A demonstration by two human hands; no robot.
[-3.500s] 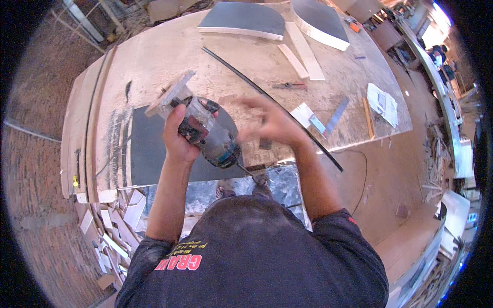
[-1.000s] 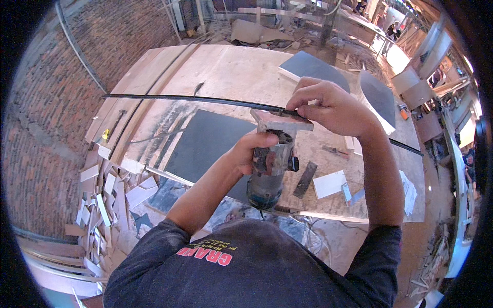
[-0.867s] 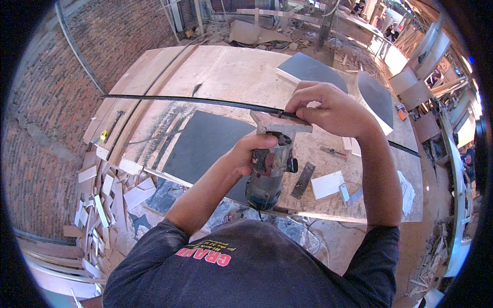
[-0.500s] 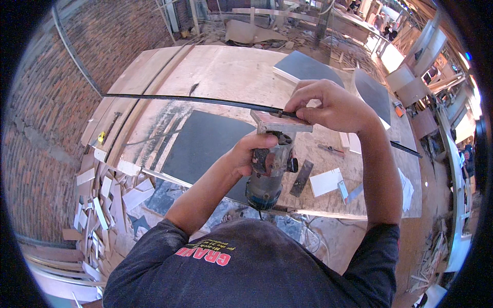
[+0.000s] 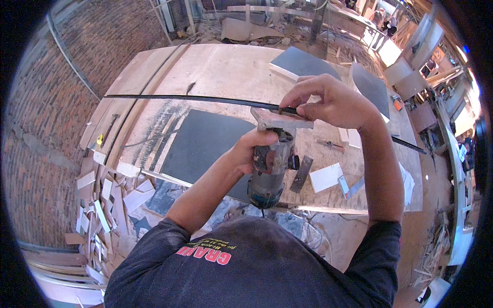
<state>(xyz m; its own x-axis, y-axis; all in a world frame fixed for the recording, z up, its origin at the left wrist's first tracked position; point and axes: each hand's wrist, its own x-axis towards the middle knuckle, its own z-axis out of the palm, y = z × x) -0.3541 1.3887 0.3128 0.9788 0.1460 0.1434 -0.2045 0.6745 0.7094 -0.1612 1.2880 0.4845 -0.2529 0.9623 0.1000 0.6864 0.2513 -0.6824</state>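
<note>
The left hand [image 5: 255, 149] is holding a power tool [image 5: 271, 172], its grip wrapping around the body, while the tool's base plate [image 5: 292, 122] is facing upward. The right hand [image 5: 334, 102] is pinching a long black strip [image 5: 205, 100], thumb and fingers clamping on it just above the plate; whether strip and plate are touching cannot be told. The strip is extending to both sides, passing over the surface [image 5: 231, 72]. To the left of the tool, a dark panel [image 5: 203, 143] is lying flat; to its right, a dark flat bar [image 5: 301, 174] is lying beside a white board [image 5: 324, 178]. Beyond the right hand, two dark-topped pieces [image 5: 308, 62] are resting on the surface.
</note>
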